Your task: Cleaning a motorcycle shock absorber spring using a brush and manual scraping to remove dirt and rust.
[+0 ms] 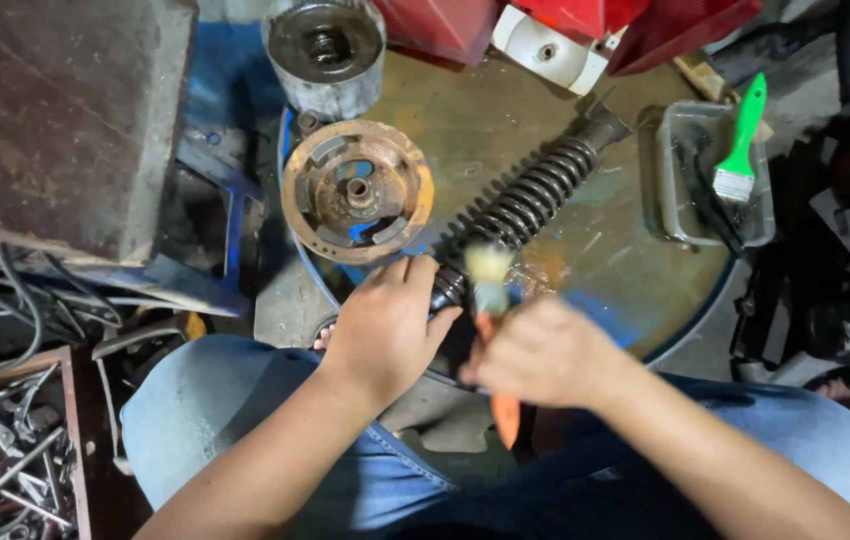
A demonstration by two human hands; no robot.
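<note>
A black coil-spring shock absorber (535, 190) lies diagonally across a round, stained metal drum top (605, 270). My left hand (385, 325) grips its near end. My right hand (545, 352) holds an orange-handled paintbrush (490, 275), blurred by motion, with its pale bristles against the spring close to my left hand.
A rusty round rotor (356, 190) lies on the drum's left side, with a grey cylindrical part (326, 52) behind it. A clear tray (715, 175) at the right holds a green-handled brush (740, 140). A box of metal tools (5, 460) sits at bottom left. Red panels (565, 25) stand at the back.
</note>
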